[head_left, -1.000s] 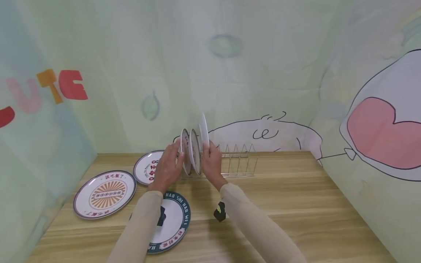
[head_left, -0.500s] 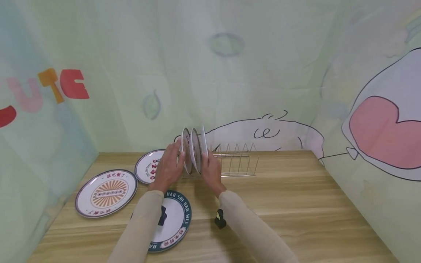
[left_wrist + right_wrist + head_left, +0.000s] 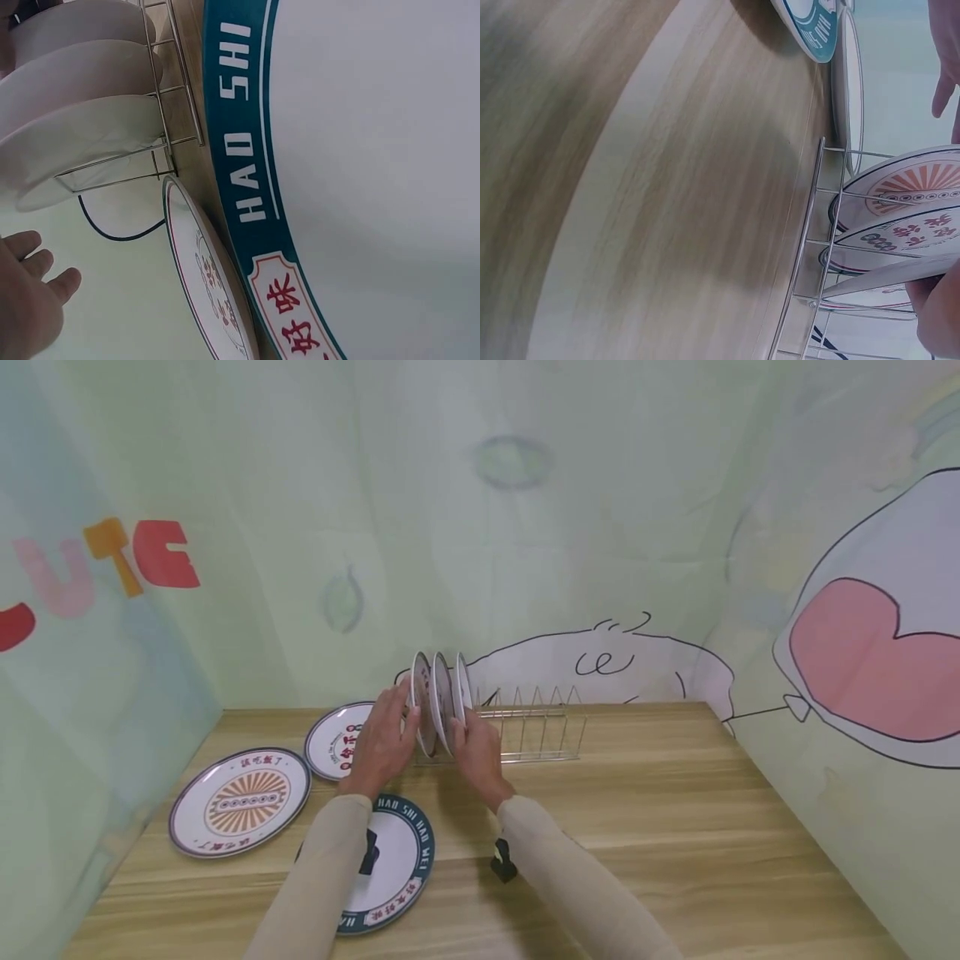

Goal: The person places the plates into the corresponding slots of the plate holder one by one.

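Three plates stand on edge at the left end of a wire dish rack [image 3: 799, 255]. The rightmost plate [image 3: 463, 681] is pinched by my right hand [image 3: 480, 752], with the thumb on its left side. In the right wrist view, the middle plate [image 3: 904, 234] shows red lettering and the leftmost plate [image 3: 922, 180] an orange sunburst. My left hand [image 3: 381, 739] is beside the leftmost plate, fingers extended; in the left wrist view its fingers [image 3: 64, 285] appear apart from the plates.
Lying on the wooden table [image 3: 660, 843] are a sunburst plate [image 3: 243, 802], a smaller plate with red characters [image 3: 326, 743] and a teal-rimmed plate [image 3: 397, 852], partly behind my left sleeve. Several vacant rack slots extend to the right. A printed cloth [image 3: 525, 543] hangs behind.
The rightmost plate has come down into the rack and now stands level with the other two. My right hand has shifted slightly left with it. The left hand has stayed in place.
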